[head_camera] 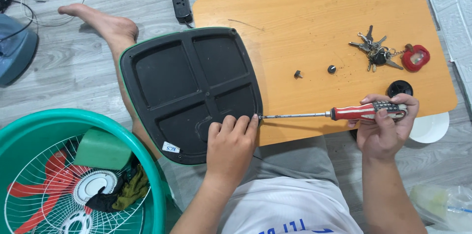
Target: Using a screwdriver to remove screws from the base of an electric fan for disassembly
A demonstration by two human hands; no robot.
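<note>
At the left, a green basin point(152, 175) on the floor holds a white fan grille point(44, 199), red blades and rags.

The black plastic base plate point(189, 91) lies across my leg and the left edge of the low orange table point(314, 13). My left hand point(230, 146) presses flat on its near right corner, fingers together. A small white rectangular sticker point(170, 148) sits at its near left edge.

My right hand point(386, 126) is wrapped around the red-handled screwdriver point(339, 113), its tip at the plate's right edge, just beside my left fingertips. If the tip slips off the screw, I judge it could jab them.

The two loose screws point(314, 72) on the table could roll off if the plate shifts. Further right lie a key bunch point(376, 52) with a red apple-shaped tag point(416, 58).
</note>
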